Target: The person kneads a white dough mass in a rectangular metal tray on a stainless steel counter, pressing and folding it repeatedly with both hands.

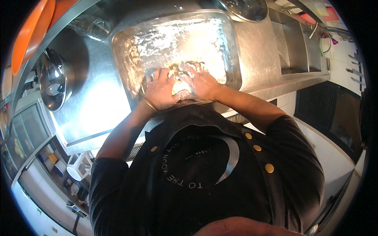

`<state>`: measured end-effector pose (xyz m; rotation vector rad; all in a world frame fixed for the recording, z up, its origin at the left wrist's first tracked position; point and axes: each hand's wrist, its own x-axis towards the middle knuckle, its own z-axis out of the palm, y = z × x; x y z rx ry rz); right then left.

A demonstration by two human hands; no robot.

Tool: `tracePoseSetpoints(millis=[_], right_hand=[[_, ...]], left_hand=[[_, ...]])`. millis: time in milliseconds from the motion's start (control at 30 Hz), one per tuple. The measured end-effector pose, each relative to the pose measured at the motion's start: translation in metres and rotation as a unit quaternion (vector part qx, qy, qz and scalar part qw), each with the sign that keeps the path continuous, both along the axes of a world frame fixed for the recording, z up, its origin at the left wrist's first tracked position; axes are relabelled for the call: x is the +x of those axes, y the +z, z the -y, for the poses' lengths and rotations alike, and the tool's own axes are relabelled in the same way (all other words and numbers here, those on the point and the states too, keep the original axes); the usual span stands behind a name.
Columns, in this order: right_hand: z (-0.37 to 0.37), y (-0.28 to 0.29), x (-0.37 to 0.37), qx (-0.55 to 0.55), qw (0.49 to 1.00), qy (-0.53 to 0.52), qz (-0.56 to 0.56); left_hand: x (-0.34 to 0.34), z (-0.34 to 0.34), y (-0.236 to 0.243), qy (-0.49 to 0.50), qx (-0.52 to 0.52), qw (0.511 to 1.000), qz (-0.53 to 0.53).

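Note:
A large shallow metal tray (235,51), smeared with pale, wet-looking residue, lies on the counter in front of me. At its near edge sits a lumpy, pale yellowish mass (181,87), dough-like, with darker bits at its far side; its exact kind is unclear. My left hand (160,88) cups it from the left, fingers bent over its side and a band on the wrist. From the right, my right hand (202,84) presses in with curved fingers, whitish residue on them. Both palms hide part of the mass, and glare washes out much of the tray.
Left of the tray stand a shiny metal bowl (55,84) with utensils and a clear glass container (92,28). A round pan (248,8) is at the far right, before a steel sink (293,43). Orange bowls (31,35) show at upper left, knives (356,71) on the right wall.

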<state>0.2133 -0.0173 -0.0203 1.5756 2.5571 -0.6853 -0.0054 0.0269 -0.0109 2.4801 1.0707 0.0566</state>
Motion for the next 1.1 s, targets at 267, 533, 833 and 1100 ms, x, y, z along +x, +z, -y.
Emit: tracePoseSetpoints(millis=[267,533,833,1100], right_hand=[[-0.037,-0.026,0.009,-0.034,0.999,0.013,-0.008],[-0.066,-0.036,-0.001,-0.06,0.998,-0.02,-0.017],[-0.042,-0.008,0.009,0.1,0.963,-0.163,-0.187],[0.003,0.017,-0.016,-0.053,0.991,0.002,0.124]], left_hand=[[0.013,-0.038,-0.028,-0.02,-0.064,0.998,-0.018],[0.014,-0.053,-0.053,0.039,-0.06,0.997,-0.028],[0.007,-0.048,-0.037,0.138,-0.016,0.988,0.068],[-0.008,0.005,-0.004,-0.056,0.042,0.993,-0.091]])
